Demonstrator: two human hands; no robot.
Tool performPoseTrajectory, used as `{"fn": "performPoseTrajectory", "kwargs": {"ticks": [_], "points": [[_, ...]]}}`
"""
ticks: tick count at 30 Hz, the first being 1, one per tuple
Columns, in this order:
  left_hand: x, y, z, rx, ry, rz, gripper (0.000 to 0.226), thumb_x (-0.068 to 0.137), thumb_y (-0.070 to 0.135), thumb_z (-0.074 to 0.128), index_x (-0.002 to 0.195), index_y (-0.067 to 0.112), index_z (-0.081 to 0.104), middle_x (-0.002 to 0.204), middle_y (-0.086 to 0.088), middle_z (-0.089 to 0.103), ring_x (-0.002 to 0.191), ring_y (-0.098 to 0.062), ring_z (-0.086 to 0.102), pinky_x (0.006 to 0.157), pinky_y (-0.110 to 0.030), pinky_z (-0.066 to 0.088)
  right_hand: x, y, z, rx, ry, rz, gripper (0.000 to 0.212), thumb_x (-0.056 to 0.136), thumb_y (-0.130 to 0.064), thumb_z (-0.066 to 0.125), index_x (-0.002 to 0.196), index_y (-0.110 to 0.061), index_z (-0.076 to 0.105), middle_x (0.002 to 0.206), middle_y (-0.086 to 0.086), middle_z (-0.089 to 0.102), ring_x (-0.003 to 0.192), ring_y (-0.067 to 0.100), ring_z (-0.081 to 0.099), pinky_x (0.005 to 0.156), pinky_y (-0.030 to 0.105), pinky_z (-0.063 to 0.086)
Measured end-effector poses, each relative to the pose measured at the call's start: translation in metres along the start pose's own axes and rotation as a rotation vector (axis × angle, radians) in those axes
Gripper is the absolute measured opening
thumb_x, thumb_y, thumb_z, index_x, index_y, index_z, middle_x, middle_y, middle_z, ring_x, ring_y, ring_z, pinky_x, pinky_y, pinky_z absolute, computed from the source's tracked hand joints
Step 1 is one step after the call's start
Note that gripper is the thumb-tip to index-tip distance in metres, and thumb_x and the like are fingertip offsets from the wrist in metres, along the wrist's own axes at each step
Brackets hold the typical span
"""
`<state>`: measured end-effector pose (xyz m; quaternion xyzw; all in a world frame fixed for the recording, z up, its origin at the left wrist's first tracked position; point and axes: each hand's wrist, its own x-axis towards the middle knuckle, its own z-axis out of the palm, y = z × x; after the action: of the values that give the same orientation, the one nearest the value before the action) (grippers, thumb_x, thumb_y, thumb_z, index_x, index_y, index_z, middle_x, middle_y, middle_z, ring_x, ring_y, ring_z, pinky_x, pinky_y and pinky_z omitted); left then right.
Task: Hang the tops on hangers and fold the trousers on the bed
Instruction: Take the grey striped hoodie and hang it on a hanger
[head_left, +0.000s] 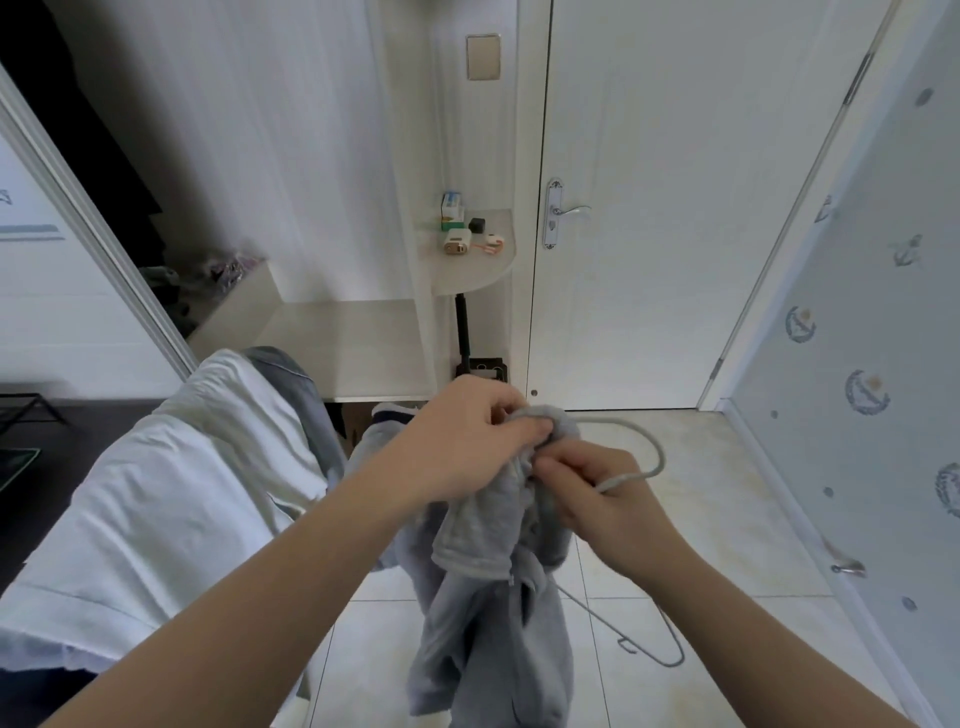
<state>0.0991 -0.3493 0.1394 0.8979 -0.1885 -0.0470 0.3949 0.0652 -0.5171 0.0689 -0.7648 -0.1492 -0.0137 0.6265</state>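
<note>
Left hand (467, 441), right hand (602, 499) pinching soft grey top (488, 613), thin hanger (660, 452)

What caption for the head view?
Left hand and right hand fit a grey top onto a hanger beside the bed.

Right of bed (156, 493), top (488, 545) and hanger (661, 457)

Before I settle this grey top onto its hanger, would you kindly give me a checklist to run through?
1. Left hand grips the grey top at its neck: ok.
2. Right hand pinches the hanger below its hook: ok.
3. Hook clear of fabric: ok.
4. Both shoulders seated on the hanger: not ok, one hanger arm juts out bare.
5. Top's front fastened: cannot tell, folds hide it.
</note>
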Motion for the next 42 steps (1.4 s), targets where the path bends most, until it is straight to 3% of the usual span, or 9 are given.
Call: {"fn": "performPoseTrajectory", "kwargs": {"ticks": [6, 12, 17, 21, 26, 31, 35, 40, 42], "points": [[-0.022, -0.012, 0.0, 0.658, 0.077, 0.299, 0.052, 0.088, 0.076, 0.032, 0.103, 0.04, 0.066, 0.103, 0.019, 0.055, 0.105, -0.007, 0.044, 0.093, -0.033, 0.034, -0.007, 0.004, -0.023, 0.221, 0.025, -0.028, 0.03, 0.093, -0.024, 0.054, 0.074, -0.005, 0.067, 0.049, -0.009, 0.04, 0.044, 0.005, 0.033, 0.045, 0.015, 0.029], [-0.019, -0.027, 0.018, 0.793, -0.048, 0.343, 0.053, 0.093, 0.071, 0.01, 0.087, 0.03, 0.041, 0.07, 0.014, 0.046, 0.062, -0.011, 0.051, 0.06, -0.033, 0.05, 0.001, 0.005, -0.028, 0.179, 0.058, -0.033, 0.034, 0.092, -0.018, 0.041, 0.066, -0.009, 0.062, 0.047, -0.001, 0.042, 0.043, 0.008, 0.034, 0.045, 0.016, 0.028], [-0.02, -0.033, 0.048, 0.703, 0.047, 0.353, 0.048, 0.095, 0.068, 0.018, 0.084, 0.026, 0.039, 0.064, 0.015, 0.037, 0.051, -0.01, 0.04, 0.049, -0.028, 0.037, 0.012, 0.011, -0.019, 0.132, 0.052, -0.042, 0.037, 0.096, -0.028, 0.042, 0.068, -0.004, 0.042, 0.057, 0.003, 0.038, 0.05, 0.009, 0.037, 0.047, 0.02, 0.034], [-0.016, -0.046, 0.048, 0.522, -0.021, 0.137, 0.038, 0.092, 0.067, 0.026, 0.077, 0.033, 0.033, 0.067, 0.012, 0.044, 0.06, -0.001, 0.042, 0.059, -0.026, 0.032, 0.013, 0.017, -0.033, -0.132, 0.15, -0.158, 0.037, 0.094, -0.038, 0.042, 0.085, -0.006, 0.058, 0.074, -0.001, 0.061, 0.065, 0.012, 0.056, 0.062, 0.027, 0.045], [-0.031, -0.063, 0.045, 0.169, 0.313, 0.081, 0.029, 0.098, 0.045, 0.053, 0.075, 0.029, 0.048, 0.058, 0.01, 0.049, 0.054, -0.006, 0.049, 0.053, -0.016, 0.034, -0.023, 0.062, -0.043, -0.32, 0.489, -0.286, 0.015, 0.093, -0.022, 0.052, 0.104, -0.017, 0.06, 0.101, -0.005, 0.066, 0.096, 0.013, 0.064, 0.083, 0.032, 0.052], [-0.045, -0.056, 0.055, -0.06, 0.473, 0.025, 0.029, 0.099, 0.041, 0.057, 0.072, 0.031, 0.048, 0.065, 0.017, 0.055, 0.057, -0.004, 0.051, 0.053, -0.011, 0.036, -0.037, 0.09, -0.007, -0.339, -0.009, -0.038, 0.041, 0.091, -0.027, 0.067, 0.131, -0.026, 0.057, 0.125, -0.017, 0.06, 0.122, 0.006, 0.053, 0.102, 0.038, 0.045], [-0.053, -0.062, 0.054, -0.12, 0.536, -0.065, 0.03, 0.098, 0.042, 0.057, 0.076, 0.022, 0.055, 0.066, 0.006, 0.058, 0.058, -0.011, 0.054, 0.052, -0.016, 0.039, -0.03, 0.086, 0.001, -0.49, -0.199, -0.117, 0.032, 0.087, -0.051, 0.061, 0.107, -0.028, 0.068, 0.107, -0.019, 0.064, 0.113, 0.004, 0.055, 0.108, 0.037, 0.031], [-0.06, -0.071, 0.053, -0.197, 0.546, -0.104, 0.03, 0.098, 0.041, 0.059, 0.077, 0.02, 0.057, 0.066, 0.003, 0.059, 0.057, -0.004, 0.053, 0.052, -0.015, 0.04, -0.04, 0.097, 0.016, -0.427, -0.374, -0.04, 0.022, 0.084, -0.034, 0.074, 0.09, -0.022, 0.057, 0.076, -0.012, 0.057, 0.075, 0.012, 0.054, 0.069, 0.032, 0.044], [-0.063, -0.077, 0.05, -0.198, 0.566, -0.119, 0.034, 0.098, 0.043, 0.059, 0.075, 0.018, 0.057, 0.064, 0.0, 0.057, 0.055, -0.008, 0.051, 0.051, -0.021, 0.041, -0.039, 0.106, 0.014, -0.415, -0.344, -0.002, 0.026, 0.08, -0.031, 0.078, 0.097, -0.022, 0.061, 0.084, -0.012, 0.063, 0.079, 0.01, 0.059, 0.07, 0.031, 0.048]]}}
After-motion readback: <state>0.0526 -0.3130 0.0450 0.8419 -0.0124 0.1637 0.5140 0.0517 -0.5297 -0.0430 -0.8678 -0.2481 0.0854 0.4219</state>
